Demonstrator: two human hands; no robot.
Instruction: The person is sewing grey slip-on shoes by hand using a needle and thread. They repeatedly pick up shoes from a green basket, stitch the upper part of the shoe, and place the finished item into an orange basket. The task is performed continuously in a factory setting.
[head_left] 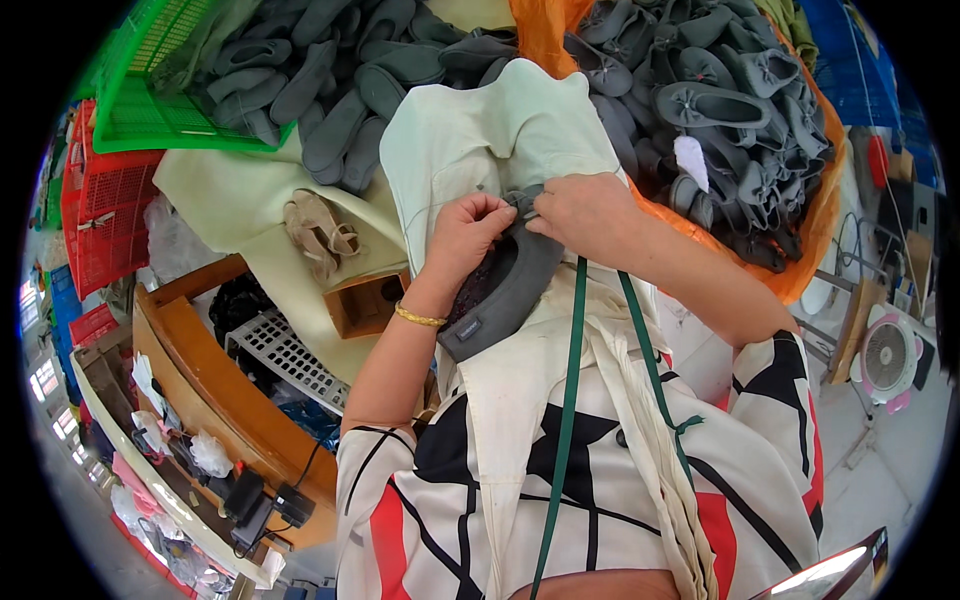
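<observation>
Grey shoe [528, 298] is pinched at its far end by the nearly closed left grip [464, 235] and right grip [592, 215], pale cloth [480, 120] lying beneath them, seemingly for steady support.

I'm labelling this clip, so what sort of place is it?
Probably a shoe workshop: grey shoes lie in heaps, many in an orange bag, and the left hand and right hand hold another shoe.

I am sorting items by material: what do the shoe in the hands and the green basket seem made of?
Gray shoe: probably matte fabric, since the surface looks soft and dull; fibre unclear. Green basket: likely plastic, slightly glossy, with a moulded-looking lattice.
</observation>
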